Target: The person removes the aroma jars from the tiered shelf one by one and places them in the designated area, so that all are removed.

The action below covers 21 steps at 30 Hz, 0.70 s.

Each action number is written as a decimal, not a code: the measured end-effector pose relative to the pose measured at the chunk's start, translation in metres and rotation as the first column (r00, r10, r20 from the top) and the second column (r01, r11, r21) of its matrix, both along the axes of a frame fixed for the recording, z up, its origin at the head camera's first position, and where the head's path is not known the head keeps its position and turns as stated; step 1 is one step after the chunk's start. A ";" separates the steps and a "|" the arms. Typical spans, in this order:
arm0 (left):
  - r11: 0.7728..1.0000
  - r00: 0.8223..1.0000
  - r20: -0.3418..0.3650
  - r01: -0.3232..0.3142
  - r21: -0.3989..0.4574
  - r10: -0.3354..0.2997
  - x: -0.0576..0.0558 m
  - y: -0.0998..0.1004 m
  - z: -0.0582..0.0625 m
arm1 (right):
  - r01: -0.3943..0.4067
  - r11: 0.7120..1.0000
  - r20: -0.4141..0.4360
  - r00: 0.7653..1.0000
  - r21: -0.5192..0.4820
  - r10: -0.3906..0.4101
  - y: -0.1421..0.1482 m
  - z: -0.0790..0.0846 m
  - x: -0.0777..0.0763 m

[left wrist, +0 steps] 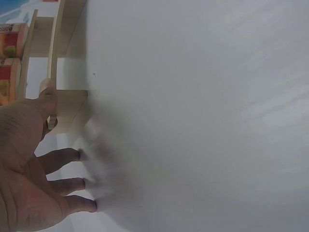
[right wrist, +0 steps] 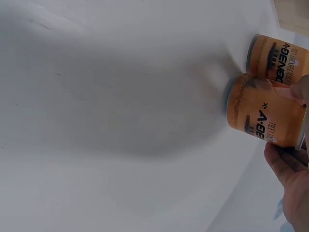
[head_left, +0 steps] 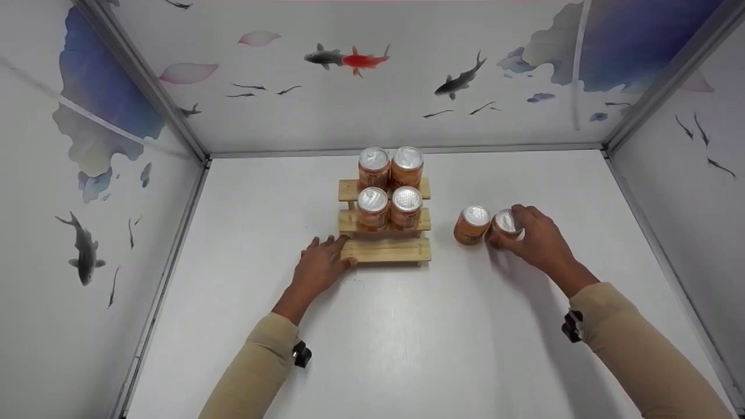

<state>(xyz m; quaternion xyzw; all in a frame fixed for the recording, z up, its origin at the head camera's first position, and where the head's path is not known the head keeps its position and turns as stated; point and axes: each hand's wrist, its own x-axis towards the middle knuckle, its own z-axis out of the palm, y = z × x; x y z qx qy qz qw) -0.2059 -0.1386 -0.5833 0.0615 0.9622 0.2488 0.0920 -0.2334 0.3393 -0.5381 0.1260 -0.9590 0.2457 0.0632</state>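
A three-step wooden rack (head_left: 384,250) stands on the white table with two orange cans (head_left: 405,208) on its middle step and two more (head_left: 407,166) on the top one. My left hand (head_left: 320,265) pinches the left end of the lowest step between thumb (left wrist: 47,92) and forefinger, while its other fingertips rest on the table. To the right of the rack, my right hand (head_left: 538,238) grips an orange can (right wrist: 263,113) round its upper part. That can is upright, close beside another orange can (right wrist: 275,58) on the table. The lowest step bears nothing.
White panels printed with fish and blue blotches (head_left: 361,99) enclose the table (head_left: 384,349) at the back and both sides. Grey metal edging (head_left: 291,153) runs along the back. Each sleeved forearm carries a small black device (head_left: 573,326) at the wrist.
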 end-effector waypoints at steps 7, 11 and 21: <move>1.000 1.000 0.023 -0.007 -0.012 0.008 -0.001 0.001 0.003 | 0.005 1.000 0.039 0.999 -0.001 -0.005 -0.002 -0.001 -0.008; 1.000 0.999 0.031 -0.009 -0.013 0.010 -0.001 0.001 0.003 | -0.001 1.000 0.046 0.999 -0.006 0.001 -0.002 0.001 -0.011; 1.000 1.000 0.024 -0.002 -0.012 0.003 -0.001 0.001 0.001 | -0.004 1.000 0.089 0.996 -0.011 0.005 0.000 0.000 -0.015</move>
